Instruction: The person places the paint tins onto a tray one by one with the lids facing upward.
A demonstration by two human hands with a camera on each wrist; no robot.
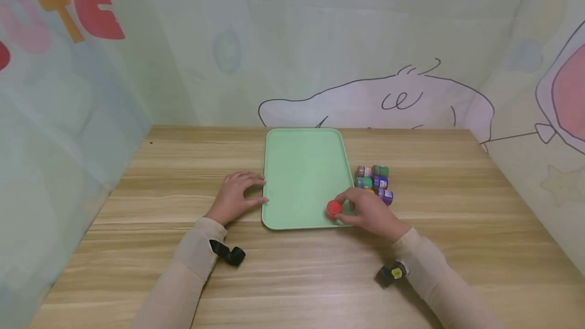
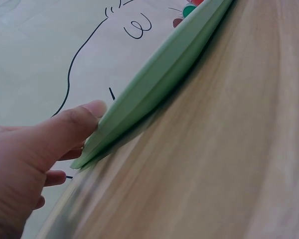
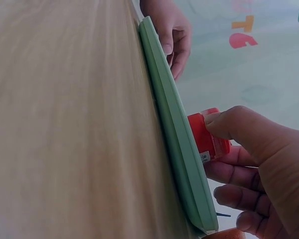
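Observation:
A light green tray (image 1: 303,166) lies flat on the wooden table. Over its near right corner, my right hand (image 1: 372,212) pinches a small red-lidded paint jar (image 1: 334,208) between thumb and fingers. The right wrist view shows the red jar (image 3: 202,137) upright just inside the tray's rim, part of its white label visible. My left hand (image 1: 237,194) rests at the tray's left edge with fingers loosely extended. In the left wrist view, the left thumb (image 2: 79,122) touches the tray's rim.
Several small paint jars (image 1: 380,183) with purple, green, orange and reddish colours cluster beside the tray's right edge, partly hidden by my right hand. A wall covering (image 1: 292,39) with cartoon drawings rises behind the table (image 1: 292,278). Black wrist cameras (image 1: 235,256) are on both sleeves.

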